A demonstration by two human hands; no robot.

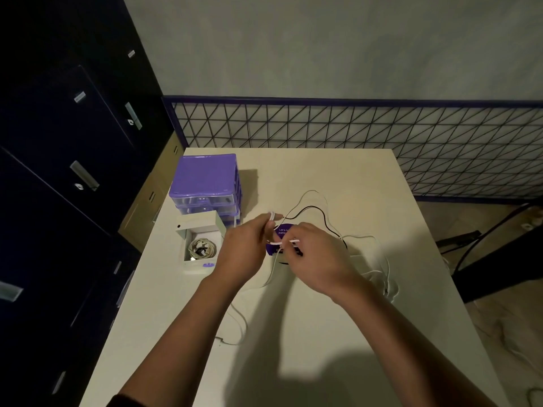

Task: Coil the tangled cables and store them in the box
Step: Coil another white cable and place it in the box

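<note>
**A:** Where was the white cable [271, 267] in relation to the hands?

**B:** It ran between them. The left hand [245, 251] held small loops of it wound around its raised fingers, just left of the right hand [313, 261], which pinched a short stretch of the same cable at its fingertips. The rest trailed down to the table [308, 348] and toward its near edge.

**A:** And the box?

**B:** The small white box [201, 245] sat open to the left, nearer the left hand, with one coiled cable [202, 248] already inside. A purple drawer unit [207, 185] stood just beyond it.

**A:** Other cables?

**B:** A black cable [311, 210] and thin white ones lay loose on the far and right side, near a purple card [280, 233].

**A:** How were the arms posed?

**B:** Both reached forward, hands close together above the table's middle. The next wrap would probably run from the right hand leftward.
</note>
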